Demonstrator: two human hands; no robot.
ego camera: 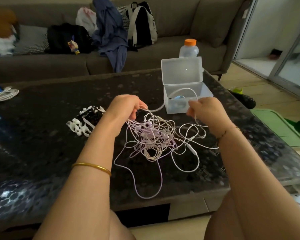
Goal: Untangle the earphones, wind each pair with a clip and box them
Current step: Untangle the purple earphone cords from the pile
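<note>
Dim indoor daylight from the right, glare on glossy table (42, 196), wide-angle edge distortion.

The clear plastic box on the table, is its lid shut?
No, the box has its lid standing open, tipped up at the back.

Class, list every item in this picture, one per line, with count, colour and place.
earphones: one tangled heap, white and lilac, table centre
clips: one pile, white and black, left of the heap
box: one, clear, lid open, table's far right
bottle: one, clear with orange cap, behind the box
coiled cable: one, white, table's far left
table: one, dark speckled, before the sofa
sofa: one, grey, behind the table
backpack: one, black and white, on the sofa
left grip: one hand, pinching a white earphone cable
right grip: one hand, pinching a white cable
</note>
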